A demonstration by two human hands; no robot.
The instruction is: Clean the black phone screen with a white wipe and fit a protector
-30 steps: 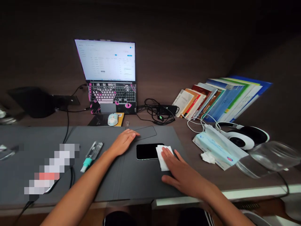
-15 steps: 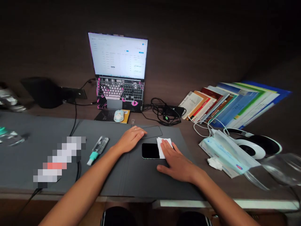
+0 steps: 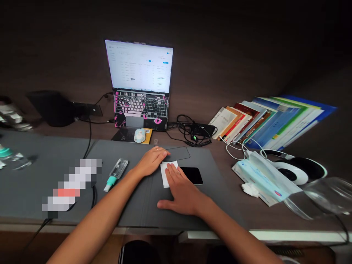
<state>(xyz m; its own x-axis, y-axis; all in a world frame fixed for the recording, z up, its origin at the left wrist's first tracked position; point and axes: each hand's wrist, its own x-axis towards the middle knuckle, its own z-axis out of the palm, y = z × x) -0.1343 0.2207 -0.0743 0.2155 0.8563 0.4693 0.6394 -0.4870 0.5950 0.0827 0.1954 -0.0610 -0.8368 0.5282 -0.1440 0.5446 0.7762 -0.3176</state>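
Covering a white tissue (image 3: 164, 176) with the right hand (image 3: 180, 190), palm down and flat, thumb spread wide, close to the centre of the frame. Leaving bare only the right part of a black-screened phone (image 3: 194, 176), just right of centre on the grey mat (image 3: 155, 216). Resting the left hand (image 3: 150, 161) above and left of the tissue, fingers close together, beside a thin black-outlined rectangle (image 3: 181, 153) (cannot tell whether holding anything). Showing also a spray bottle (image 3: 117, 171) at centre left, and a tissue pack (image 3: 264, 178) at right on the worktop (image 3: 255, 214)
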